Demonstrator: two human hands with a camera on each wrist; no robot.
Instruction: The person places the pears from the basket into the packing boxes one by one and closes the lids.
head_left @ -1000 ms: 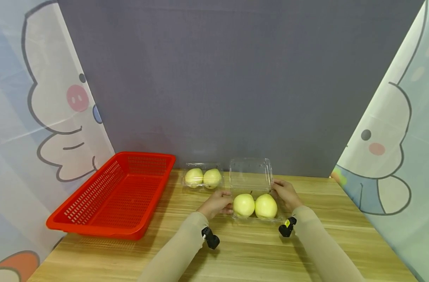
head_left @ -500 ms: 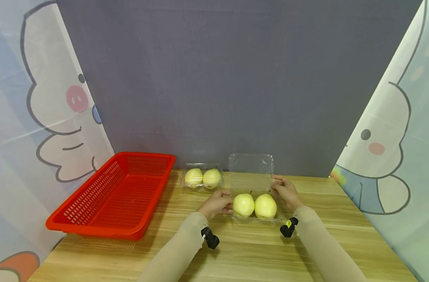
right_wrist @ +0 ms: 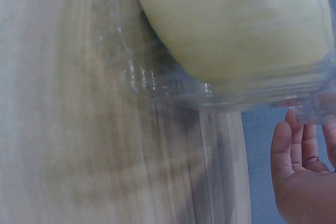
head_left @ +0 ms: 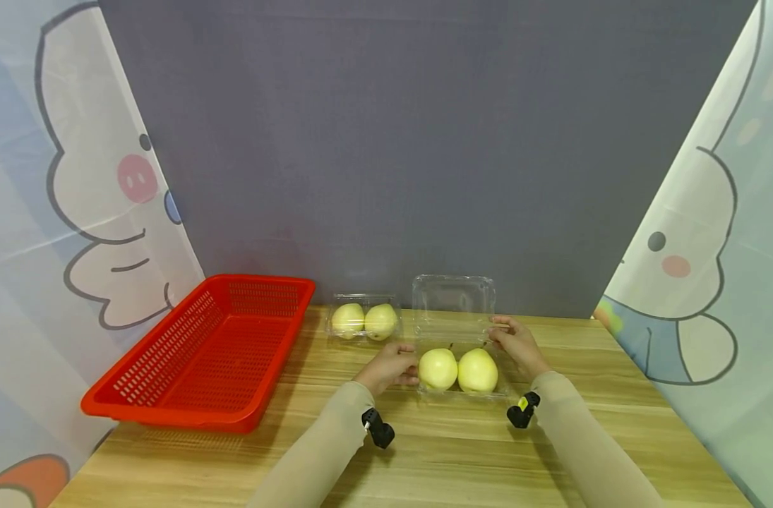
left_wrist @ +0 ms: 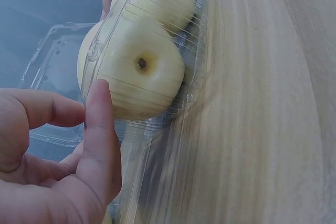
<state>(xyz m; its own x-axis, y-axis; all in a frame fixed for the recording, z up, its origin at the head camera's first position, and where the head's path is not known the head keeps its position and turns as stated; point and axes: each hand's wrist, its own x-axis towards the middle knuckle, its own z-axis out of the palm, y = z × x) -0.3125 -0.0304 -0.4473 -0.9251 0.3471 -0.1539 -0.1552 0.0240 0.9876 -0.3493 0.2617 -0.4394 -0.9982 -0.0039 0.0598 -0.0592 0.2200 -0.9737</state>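
Note:
A clear plastic fruit box (head_left: 462,395) stands on the table with its lid (head_left: 452,303) raised at the back. Inside it sit two pale yellow pears, the left pear (head_left: 438,369) and the right pear (head_left: 478,370). My left hand (head_left: 386,367) pinches the box's left edge between thumb and finger. In the left wrist view that hand (left_wrist: 68,156) is close beside a pear (left_wrist: 142,66) behind the clear wall. At the lid's lower right corner, my right hand (head_left: 516,346) holds the edge with its fingertips. The right wrist view shows this hand (right_wrist: 307,182) partly, its fingertips overlapped by blurred plastic.
A second clear box (head_left: 364,339) with two pears stands shut at the back, left of the first. Further left is a red perforated basket (head_left: 259,402). A grey backdrop (head_left: 386,155) rises behind the wooden table (head_left: 437,458), with patterned cloth on both sides.
The lid has swung, its top edge rising in view and its panel looking wider. My right hand has shifted slightly with it. The left hand and the pears stay where they were.

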